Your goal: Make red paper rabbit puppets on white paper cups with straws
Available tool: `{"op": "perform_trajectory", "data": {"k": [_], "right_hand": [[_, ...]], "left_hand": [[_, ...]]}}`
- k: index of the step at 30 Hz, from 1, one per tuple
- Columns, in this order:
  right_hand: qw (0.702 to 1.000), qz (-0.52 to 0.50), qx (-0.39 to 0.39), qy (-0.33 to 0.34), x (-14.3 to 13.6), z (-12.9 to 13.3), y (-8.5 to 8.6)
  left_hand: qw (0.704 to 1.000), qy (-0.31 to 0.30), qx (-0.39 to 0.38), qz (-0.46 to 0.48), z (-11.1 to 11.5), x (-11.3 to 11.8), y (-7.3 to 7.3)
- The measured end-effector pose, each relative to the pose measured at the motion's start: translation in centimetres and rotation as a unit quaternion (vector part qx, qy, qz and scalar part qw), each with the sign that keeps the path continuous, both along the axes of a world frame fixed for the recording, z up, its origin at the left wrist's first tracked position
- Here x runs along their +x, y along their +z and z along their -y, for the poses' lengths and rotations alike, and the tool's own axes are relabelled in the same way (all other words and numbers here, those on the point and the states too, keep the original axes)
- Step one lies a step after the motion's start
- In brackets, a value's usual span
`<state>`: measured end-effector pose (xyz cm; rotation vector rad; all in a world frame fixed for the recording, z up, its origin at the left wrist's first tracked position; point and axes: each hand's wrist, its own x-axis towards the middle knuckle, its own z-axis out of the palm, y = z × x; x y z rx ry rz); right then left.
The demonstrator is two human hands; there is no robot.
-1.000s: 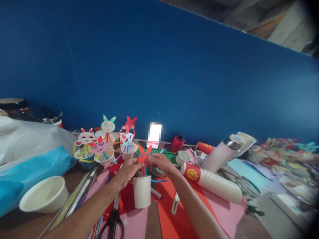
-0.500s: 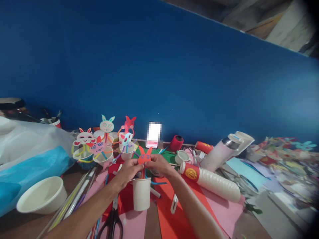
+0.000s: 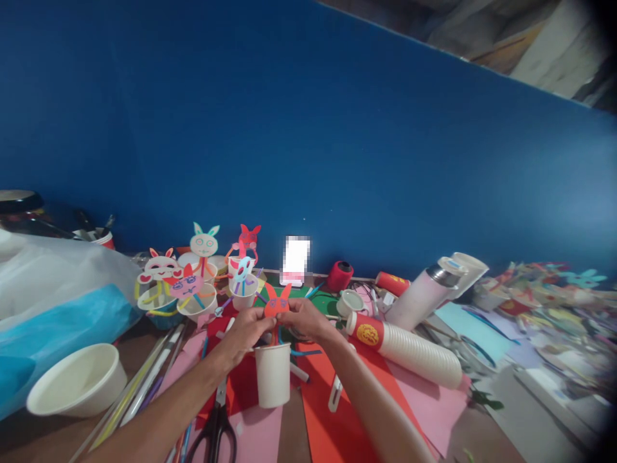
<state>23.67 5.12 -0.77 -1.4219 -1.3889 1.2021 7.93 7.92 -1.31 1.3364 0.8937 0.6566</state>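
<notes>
An orange paper animal head (image 3: 277, 305) with pointed ears and drawn eyes stands above a white paper cup (image 3: 273, 379). My left hand (image 3: 251, 329) pinches its left side, fingers closed. From the other side, my right hand (image 3: 304, 317) grips the head's right edge, also closed. Below the head, a reddish strip runs down to the cup, and a blue strip (image 3: 304, 352) sticks out to the right. Black-handled scissors (image 3: 218, 427) lie left of the cup. A white cutter-like tool (image 3: 335, 392) rests on orange paper (image 3: 328, 424) to the right.
Several finished-looking paper animals in cups (image 3: 204, 244) stand at the back left. A white bowl (image 3: 80, 379) sits front left. To the right are a stack of paper cups (image 3: 414, 354), a flask (image 3: 419, 299) and piled paper pieces (image 3: 544, 315). A blue wall (image 3: 308, 128) rises behind.
The view has shifted very slightly. Both hands keep hold of the orange paper head, with almost no other visible movement.
</notes>
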Motion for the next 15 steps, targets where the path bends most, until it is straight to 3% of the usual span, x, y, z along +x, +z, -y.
{"op": "perform_trajectory", "data": {"k": [9,15], "right_hand": [[0.999,-0.035,-0.015,0.002,1.7,0.5,2.6],[0.999,-0.032,-0.03,0.018,1.6,0.3,1.7]], "left_hand": [[0.999,-0.021,-0.031,0.03,0.0,0.1,0.4],[0.999,-0.034,-0.028,0.013,0.3,0.0,1.0]]}}
